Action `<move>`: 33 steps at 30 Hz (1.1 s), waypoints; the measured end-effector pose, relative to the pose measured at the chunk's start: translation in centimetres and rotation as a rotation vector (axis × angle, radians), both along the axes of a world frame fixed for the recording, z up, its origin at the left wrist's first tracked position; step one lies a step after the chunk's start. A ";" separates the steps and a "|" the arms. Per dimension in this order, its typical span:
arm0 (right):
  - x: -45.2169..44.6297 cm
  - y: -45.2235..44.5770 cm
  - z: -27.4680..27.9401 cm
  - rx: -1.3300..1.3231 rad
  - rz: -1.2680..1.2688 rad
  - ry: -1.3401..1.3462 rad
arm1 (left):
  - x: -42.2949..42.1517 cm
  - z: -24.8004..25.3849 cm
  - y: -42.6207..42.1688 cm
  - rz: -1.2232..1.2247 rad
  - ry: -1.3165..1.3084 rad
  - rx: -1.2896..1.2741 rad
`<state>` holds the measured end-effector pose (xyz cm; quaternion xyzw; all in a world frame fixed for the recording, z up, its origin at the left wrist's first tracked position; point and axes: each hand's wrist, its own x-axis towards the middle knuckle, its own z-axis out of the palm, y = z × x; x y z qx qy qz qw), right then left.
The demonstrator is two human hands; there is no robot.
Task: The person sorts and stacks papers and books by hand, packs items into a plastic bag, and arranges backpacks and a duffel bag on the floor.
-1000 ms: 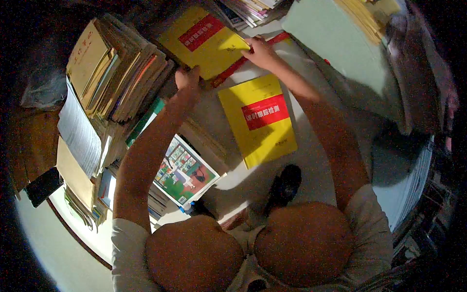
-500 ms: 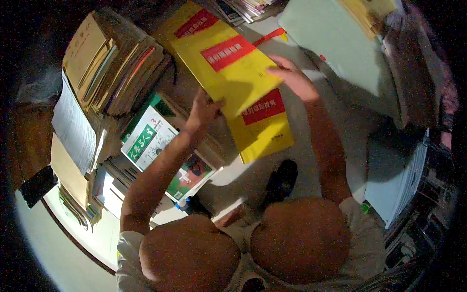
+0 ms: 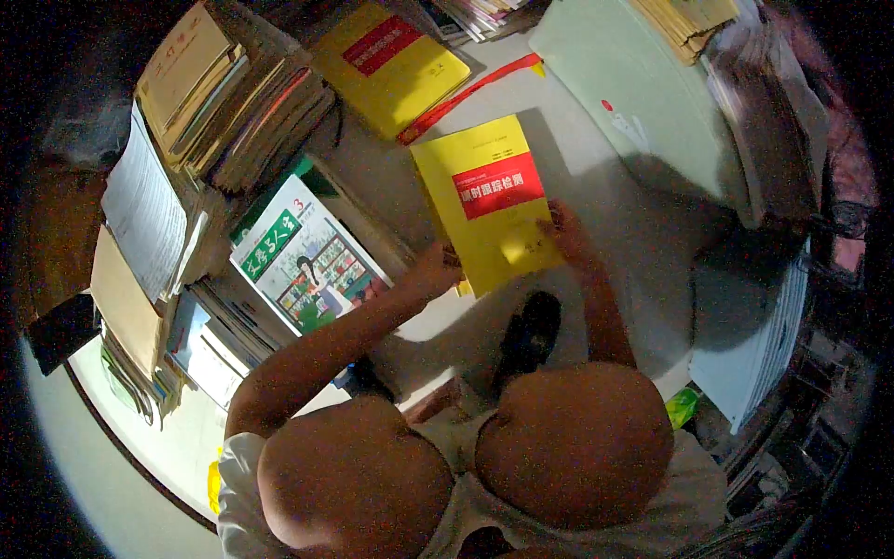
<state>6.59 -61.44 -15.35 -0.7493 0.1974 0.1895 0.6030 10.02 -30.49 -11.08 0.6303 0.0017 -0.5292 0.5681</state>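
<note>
Yellow book with red title panel [image 3: 484, 242] held at its lower sides between left hand [image 3: 436, 270] and right hand [image 3: 571, 240]. Second yellow book [image 3: 396, 79] lies farther forward, beside a red strip [image 3: 466, 98]. To the left, a magazine with green title panel [image 3: 312, 261] lies near a tall paper stack [image 3: 251, 116]. Dark shoe [image 3: 528, 340] observed on the pale floor [image 3: 615, 214], nearer the person.

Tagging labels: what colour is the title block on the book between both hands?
The title block is red; head view.
</note>
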 end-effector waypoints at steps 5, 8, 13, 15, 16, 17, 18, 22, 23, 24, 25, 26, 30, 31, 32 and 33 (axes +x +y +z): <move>2.4 1.1 3.9 -0.406 0.084 0.053 | 0.4 -3.3 0.7 0.280 -0.442 -0.050; 5.9 1.2 6.2 -0.725 0.071 -0.127 | 6.2 1.7 3.5 0.331 -0.397 0.169; 13.8 1.9 4.1 -0.479 0.126 -0.605 | 14.1 -1.7 5.9 0.710 -0.431 0.004; 17.7 3.2 3.9 -0.574 0.196 -0.645 | 16.2 -4.2 6.8 0.658 -0.672 0.044; 19.8 3.8 2.9 -0.562 0.187 -0.721 | 16.9 -4.3 6.7 0.659 -0.672 0.048; 21.6 4.5 1.8 -0.550 0.177 -0.795 | 17.3 -4.1 6.3 0.634 -0.764 0.136; 23.2 5.5 2.2 -0.599 0.208 -0.792 | 17.7 -4.2 6.1 0.606 -0.853 0.224; 29.1 8.1 2.2 -0.811 0.281 -0.693 | 18.6 -5.6 5.2 0.720 -0.799 0.212; 29.9 8.3 1.7 -0.805 0.284 -0.689 | 18.7 -4.9 5.2 0.687 -0.699 0.318; 30.8 8.4 0.9 -0.758 0.316 -0.637 | 18.8 -4.4 5.2 0.670 -0.651 0.371; 31.7 8.5 0.2 -0.710 0.346 -0.585 | 19.0 -4.0 5.3 0.650 -0.602 0.423; 32.5 8.5 -0.5 -0.706 0.345 -0.584 | 18.6 -3.6 5.4 0.748 -0.529 0.331; 32.6 9.6 -0.2 -0.830 0.396 -0.554 | 18.7 -4.7 6.5 0.778 -0.409 0.155; 32.3 10.1 0.0 -0.926 0.357 -0.559 | 18.7 -4.9 6.5 0.757 -0.394 0.127; 31.9 10.5 0.3 -0.925 0.358 -0.556 | 18.7 -5.2 6.2 0.698 -0.561 0.197; 31.7 10.7 0.0 -1.031 0.341 -0.601 | 18.9 -5.8 6.1 0.666 -0.644 0.230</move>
